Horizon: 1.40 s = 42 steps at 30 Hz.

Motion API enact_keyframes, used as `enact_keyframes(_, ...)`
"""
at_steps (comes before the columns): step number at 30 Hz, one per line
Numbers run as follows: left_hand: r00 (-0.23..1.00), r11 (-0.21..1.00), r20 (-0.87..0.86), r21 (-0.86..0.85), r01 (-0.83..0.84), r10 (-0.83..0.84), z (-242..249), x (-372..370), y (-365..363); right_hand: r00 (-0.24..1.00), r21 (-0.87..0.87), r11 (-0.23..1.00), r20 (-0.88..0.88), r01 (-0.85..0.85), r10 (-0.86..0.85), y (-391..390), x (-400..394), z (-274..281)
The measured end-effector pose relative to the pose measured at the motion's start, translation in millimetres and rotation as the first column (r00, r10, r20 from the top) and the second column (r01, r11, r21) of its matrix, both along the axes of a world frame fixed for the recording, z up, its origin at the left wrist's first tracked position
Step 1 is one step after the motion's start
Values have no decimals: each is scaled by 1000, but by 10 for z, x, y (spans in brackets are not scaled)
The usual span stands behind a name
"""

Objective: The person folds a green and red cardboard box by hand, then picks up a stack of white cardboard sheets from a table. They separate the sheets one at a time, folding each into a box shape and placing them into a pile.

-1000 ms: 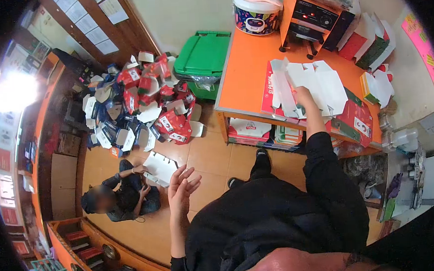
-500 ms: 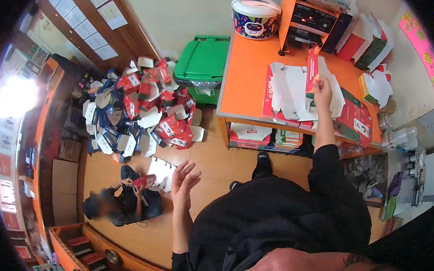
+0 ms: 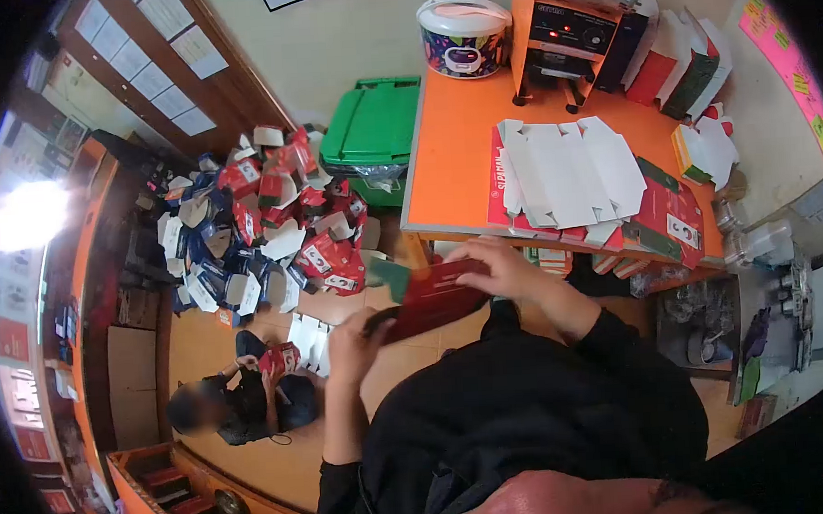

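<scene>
A red and green cardboard box (image 3: 440,298) is in front of my body, above the floor, somewhat blurred by motion. My left hand (image 3: 355,342) is closed on its left end. My right hand (image 3: 498,269) grips its right end, thumb lying on the red face. To the right, on the orange table (image 3: 454,176), a white unfolded box sheet (image 3: 570,174) lies on top of red printed box sheets (image 3: 512,216). More red and green sheets (image 3: 665,211) lie at the table's right end.
A heap of folded red and blue boxes (image 3: 270,218) covers the floor beside a green bin (image 3: 372,129). A seated person (image 3: 251,396) holds a red box (image 3: 279,359). A rice cooker (image 3: 463,36) and an orange-framed machine (image 3: 567,35) stand on the table.
My right hand has come from the table to the front of my body with the red and green box. My left hand, open before, has closed on its other end.
</scene>
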<state>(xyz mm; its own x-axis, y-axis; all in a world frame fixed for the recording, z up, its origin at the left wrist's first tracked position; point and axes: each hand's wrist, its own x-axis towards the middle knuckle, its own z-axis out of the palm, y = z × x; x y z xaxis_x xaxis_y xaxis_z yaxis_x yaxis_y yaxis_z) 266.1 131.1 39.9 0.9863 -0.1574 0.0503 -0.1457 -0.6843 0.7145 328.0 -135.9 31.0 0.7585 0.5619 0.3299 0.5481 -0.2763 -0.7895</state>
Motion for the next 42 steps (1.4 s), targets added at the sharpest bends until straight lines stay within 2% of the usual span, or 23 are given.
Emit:
enact_keyframes(3,986,985,-17,-43,166,-167,-195,-119,-240,999,16,999,-12,-42,42,334,-133,75)
enact_keyframes(4,987,974,-66,-186,131,-146,-315,-130,-249,989,63,998,150,-12,2,427,-112,17)
enact_keyframes(5,985,943,-118,-323,84,-128,-429,-144,-235,989,66,998,146,-21,11,452,-97,-12)
enact_keyframes(7,901,766,-398,-629,-130,-174,-710,-166,6,988,150,979,-97,135,-121,510,-50,-44)
enact_keyframes(9,803,604,-511,-756,-251,-307,-663,-254,157,992,281,957,-115,76,-45,600,-61,4)
enact_keyframes(11,646,637,-628,-721,-273,-434,-565,-338,328,902,422,819,-10,-388,432,725,-89,80)
enact_keyframes(13,623,614,-608,-749,-247,-492,-708,-440,408,891,310,838,74,-448,449,882,-132,-6)
enact_keyframes(15,562,613,-714,-678,-405,-417,-718,-544,430,812,-108,827,156,-551,562,1003,-220,96)
enact_keyframes(16,545,625,-735,-656,-424,-403,-707,-582,440,834,-178,832,83,-526,545,1028,-235,60)
enact_keyframes(17,545,622,-737,-655,-428,-400,-570,-621,342,832,-177,829,81,-531,549,1049,-228,37)
enact_keyframes(19,607,406,-765,-635,-657,-214,-294,-691,94,889,-85,894,97,-440,447,1092,-174,16)
enact_keyframes(21,606,444,-753,-648,-619,-255,-296,-729,209,895,-57,893,-6,-446,447,1112,-207,85)
enact_keyframes(23,640,473,-728,-667,-576,-246,-229,-772,218,818,-225,834,186,-504,545,1142,-245,123)
enact_keyframes(24,640,473,-728,-667,-576,-246,-248,-791,203,756,-312,732,61,-605,651,1145,-277,177)
enact_keyframes(27,764,370,-623,-758,-538,-166,-349,-821,139,810,-234,849,261,-474,525,1185,-382,-3)
enact_keyframes(29,921,841,-375,-528,-123,-101,-317,-727,323,818,-193,885,336,-425,466,1135,-368,97)
enact_keyframes(30,880,560,-475,-723,-405,23,-297,-641,325,819,-148,912,402,-383,409,1113,-357,233)
enact_keyframes(31,887,330,-457,-849,-413,-67,-216,-612,374,814,-99,933,464,-346,351,1108,-350,297)
enact_keyframes(34,937,66,-347,-935,-348,26,-69,-553,427,724,-159,860,478,-486,497,1225,-339,133)
enact_keyframes(38,973,27,-222,-974,-224,57,132,-512,410,683,-91,857,564,-507,464,1314,-242,250)
enact_keyframes(40,925,-45,-243,-970,-241,292,117,-487,394,700,-33,867,575,-497,423,1357,-234,309)
enact_keyframes(41,923,-45,-240,-970,-238,300,97,-480,367,724,26,880,579,-475,374,1378,-231,334)
enact_keyframes(42,913,78,-182,-971,-225,366,67,-473,334,729,50,912,619,-408,292,1413,-220,367)
